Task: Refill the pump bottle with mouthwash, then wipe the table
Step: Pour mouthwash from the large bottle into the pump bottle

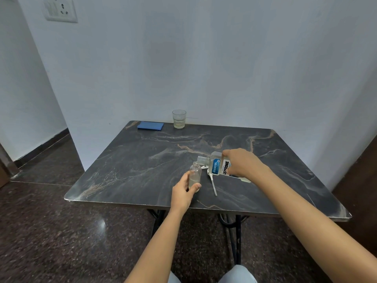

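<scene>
My left hand [184,190] grips a small clear pump bottle [195,175] that stands upright on the dark marble table [142,160], its top off. My right hand [240,163] holds a clear Listerine mouthwash bottle [219,165] tipped on its side, its open neck right at the small bottle's mouth. The white pump head with its long tube [212,181] lies flat on the table just right of the small bottle. A folded blue cloth [150,126] lies at the table's far left edge.
A clear drinking glass [179,118] with a little liquid stands at the back of the table against the white wall. The table's near edge runs just below my left wrist. Dark speckled floor lies to the left.
</scene>
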Available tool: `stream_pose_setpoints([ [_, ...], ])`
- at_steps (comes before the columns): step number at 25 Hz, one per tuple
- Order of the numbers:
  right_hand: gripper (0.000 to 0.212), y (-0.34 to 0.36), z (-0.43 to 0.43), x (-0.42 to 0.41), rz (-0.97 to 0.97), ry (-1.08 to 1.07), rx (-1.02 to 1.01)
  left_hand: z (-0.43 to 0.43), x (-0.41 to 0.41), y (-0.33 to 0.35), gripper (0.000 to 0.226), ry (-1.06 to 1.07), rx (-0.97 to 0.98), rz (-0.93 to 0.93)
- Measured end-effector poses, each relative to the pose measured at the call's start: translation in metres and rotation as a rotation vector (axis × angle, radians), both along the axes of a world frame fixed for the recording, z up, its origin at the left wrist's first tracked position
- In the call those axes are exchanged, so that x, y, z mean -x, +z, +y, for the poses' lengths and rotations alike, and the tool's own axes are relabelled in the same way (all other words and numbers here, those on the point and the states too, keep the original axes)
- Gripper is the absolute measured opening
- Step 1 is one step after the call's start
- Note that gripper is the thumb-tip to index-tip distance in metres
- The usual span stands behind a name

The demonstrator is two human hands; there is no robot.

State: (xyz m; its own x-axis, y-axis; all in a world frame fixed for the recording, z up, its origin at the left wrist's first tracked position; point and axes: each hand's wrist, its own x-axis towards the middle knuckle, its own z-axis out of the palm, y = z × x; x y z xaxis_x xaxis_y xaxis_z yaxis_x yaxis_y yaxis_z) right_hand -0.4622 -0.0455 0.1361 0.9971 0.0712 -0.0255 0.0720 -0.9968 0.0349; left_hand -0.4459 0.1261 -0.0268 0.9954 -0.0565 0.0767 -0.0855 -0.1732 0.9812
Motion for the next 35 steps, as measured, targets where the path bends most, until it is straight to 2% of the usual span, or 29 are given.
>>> stream_pose_setpoints([
  [26,0.048,0.008,0.005,0.005,0.014,0.002,0.014,0.0,-0.003,-0.004,0.061,-0.001,0.021,0.005],
  [35,0.045,0.01,0.005,0.005,0.012,0.003,0.035,0.0,-0.005,-0.01,0.051,-0.011,0.04,-0.013],
])
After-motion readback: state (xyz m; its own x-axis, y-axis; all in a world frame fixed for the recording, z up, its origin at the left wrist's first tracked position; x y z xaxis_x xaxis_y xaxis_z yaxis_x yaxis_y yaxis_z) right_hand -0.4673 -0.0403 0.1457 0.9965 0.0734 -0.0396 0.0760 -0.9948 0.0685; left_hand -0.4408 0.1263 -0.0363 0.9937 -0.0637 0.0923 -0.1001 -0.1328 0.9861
